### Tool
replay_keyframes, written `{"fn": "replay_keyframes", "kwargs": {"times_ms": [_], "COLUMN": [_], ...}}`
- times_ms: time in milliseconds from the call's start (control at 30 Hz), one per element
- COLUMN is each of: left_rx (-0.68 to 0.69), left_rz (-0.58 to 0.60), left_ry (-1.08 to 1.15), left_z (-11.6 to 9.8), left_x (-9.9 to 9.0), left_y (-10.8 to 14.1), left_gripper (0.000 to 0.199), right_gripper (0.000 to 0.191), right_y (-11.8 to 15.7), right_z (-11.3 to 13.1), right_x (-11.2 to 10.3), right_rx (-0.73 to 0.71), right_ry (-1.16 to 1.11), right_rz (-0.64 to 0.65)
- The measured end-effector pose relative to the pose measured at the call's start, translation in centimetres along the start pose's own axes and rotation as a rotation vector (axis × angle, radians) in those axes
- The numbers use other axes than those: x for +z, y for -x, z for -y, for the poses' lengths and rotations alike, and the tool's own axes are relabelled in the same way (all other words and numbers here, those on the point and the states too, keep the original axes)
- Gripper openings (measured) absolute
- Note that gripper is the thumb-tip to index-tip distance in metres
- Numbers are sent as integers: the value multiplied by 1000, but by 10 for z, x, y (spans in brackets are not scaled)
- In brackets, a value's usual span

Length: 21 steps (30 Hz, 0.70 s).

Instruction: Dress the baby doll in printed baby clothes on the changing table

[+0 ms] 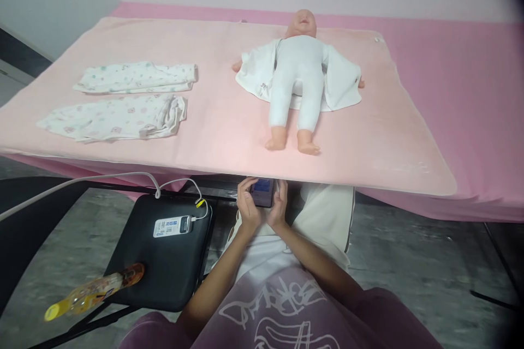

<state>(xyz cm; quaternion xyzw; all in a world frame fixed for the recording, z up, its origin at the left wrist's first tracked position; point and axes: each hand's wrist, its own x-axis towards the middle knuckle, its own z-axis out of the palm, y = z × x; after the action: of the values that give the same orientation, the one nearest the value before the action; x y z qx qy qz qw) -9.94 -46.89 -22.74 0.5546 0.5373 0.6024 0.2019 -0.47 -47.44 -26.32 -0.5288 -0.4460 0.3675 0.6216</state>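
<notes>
Below the table edge, my left hand (249,208) and my right hand (279,208) hold a smartphone (262,196) between them, its screen lit. My fingers wrap round its two sides; its far end is hidden under the edge. On the table beyond lies a baby doll (301,60) on its back, dressed in a white bodysuit. A white open-fronted garment (343,77) is spread under it, with its arms in the sleeves. To the left lie two folded baby garments, one with greenish prints (137,76) and one with pink prints (114,117).
A pink padded mat (221,142) covers much of the pink-clothed table (462,87). At my left, a black folding chair (164,272) carries a white power bank (172,226) with a white cable (135,174) and a yellow-capped drink bottle (96,290).
</notes>
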Motion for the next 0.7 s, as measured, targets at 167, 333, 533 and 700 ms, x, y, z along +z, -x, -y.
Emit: {"fn": "replay_keyframes", "kwargs": {"times_ms": [167,333,533,700], "left_rx": [6,75,350,538], "left_rz": [14,-7,-144,-134], "left_ry": [37,10,-91,-99], "left_z": [-3,-13,-28,-71], "left_x": [-4,-22,-42,-40], "left_y": [0,-1,-35,-116], "left_gripper": [54,55,36,23], "right_gripper": [58,44,33,28], "right_y": [3,9,-4,-72], "right_z": [-6,16,54,91], "right_x": [-21,-55,-106,-151], "right_rx": [34,-90,-428,-846], "right_ry": [2,32,48,205], "right_rz": [-29,-60,-42,58]}}
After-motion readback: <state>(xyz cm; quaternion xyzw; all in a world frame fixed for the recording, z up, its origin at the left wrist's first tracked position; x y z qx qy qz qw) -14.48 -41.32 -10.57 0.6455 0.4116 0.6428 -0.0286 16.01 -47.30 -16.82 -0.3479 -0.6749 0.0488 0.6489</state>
